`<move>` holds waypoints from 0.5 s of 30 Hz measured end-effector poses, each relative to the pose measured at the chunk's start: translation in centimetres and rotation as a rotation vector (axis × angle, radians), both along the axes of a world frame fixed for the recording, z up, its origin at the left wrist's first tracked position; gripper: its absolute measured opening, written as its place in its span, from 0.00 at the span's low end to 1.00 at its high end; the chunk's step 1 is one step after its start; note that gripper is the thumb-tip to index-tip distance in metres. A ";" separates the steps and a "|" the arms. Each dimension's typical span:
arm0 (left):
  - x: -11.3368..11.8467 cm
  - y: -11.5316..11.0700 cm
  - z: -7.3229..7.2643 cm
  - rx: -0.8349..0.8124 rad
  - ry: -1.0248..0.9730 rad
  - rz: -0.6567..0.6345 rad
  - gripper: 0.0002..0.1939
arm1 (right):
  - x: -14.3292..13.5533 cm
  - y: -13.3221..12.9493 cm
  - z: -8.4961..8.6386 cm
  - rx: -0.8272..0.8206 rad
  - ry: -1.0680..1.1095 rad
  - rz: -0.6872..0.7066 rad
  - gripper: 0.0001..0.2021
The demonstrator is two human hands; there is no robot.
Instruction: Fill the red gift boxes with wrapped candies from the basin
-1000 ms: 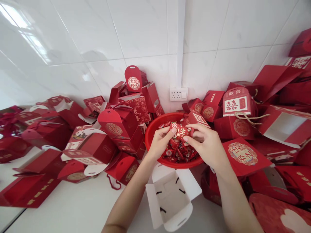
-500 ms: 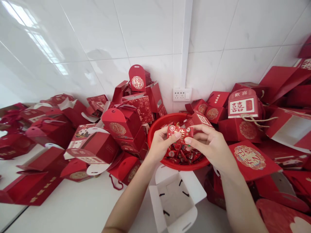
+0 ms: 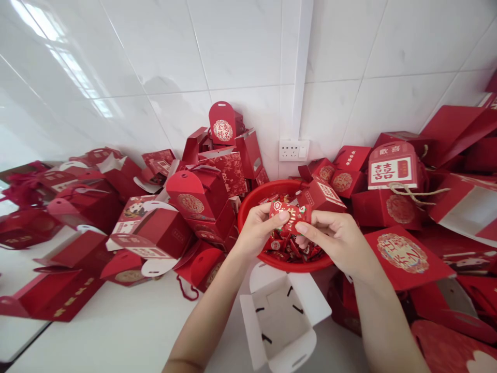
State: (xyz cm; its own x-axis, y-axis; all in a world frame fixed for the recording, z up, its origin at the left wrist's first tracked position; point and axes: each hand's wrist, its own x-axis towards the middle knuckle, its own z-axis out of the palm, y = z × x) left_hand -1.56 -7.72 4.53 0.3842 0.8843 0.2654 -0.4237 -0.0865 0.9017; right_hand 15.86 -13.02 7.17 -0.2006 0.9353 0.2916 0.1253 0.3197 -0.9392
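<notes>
Between my two hands I hold a red wrapped packet (image 3: 289, 217) printed with gold characters and small patterns. My left hand (image 3: 259, 230) pinches its left end, thumb across the front. My right hand (image 3: 337, 234) grips the right end the same way. Right below and behind the hands sits a red plastic basket (image 3: 245, 203) full of small red-wrapped sweets (image 3: 285, 248). Closer to me, an open box with a white inside (image 3: 276, 326) stands with its flaps spread, and dark cord ends show on its inner walls.
Red gift boxes are piled on both sides, with a stack (image 3: 204, 199) left of the basket and a heap (image 3: 399, 207) on the right. A white tiled wall with a socket (image 3: 294, 150) stands behind. The white table (image 3: 128, 331) shows at front left.
The packet is tilted slightly differently between my fingers, its right side lower. Both hands keep hold of it. The whole view has shifted a little.
</notes>
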 end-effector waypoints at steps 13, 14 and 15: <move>0.0 0.5 -0.7 0.089 0.052 0.023 0.16 | -0.8 0.3 -0.4 0.196 0.107 -0.232 0.10; 0.0 0.7 -0.8 0.083 0.052 0.005 0.17 | -0.7 0.3 -0.4 0.214 0.128 -0.244 0.10; 0.0 0.8 -0.9 0.080 0.055 -0.005 0.19 | -0.7 0.4 -0.5 0.230 0.149 -0.263 0.10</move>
State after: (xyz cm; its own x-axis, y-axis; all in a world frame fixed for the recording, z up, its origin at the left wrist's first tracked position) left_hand -1.53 -6.89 3.64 0.4041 0.8594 0.3132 -0.3742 -0.1571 0.9139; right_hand 15.16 -12.65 6.72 0.0983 0.8559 0.5078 0.0985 0.4994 -0.8608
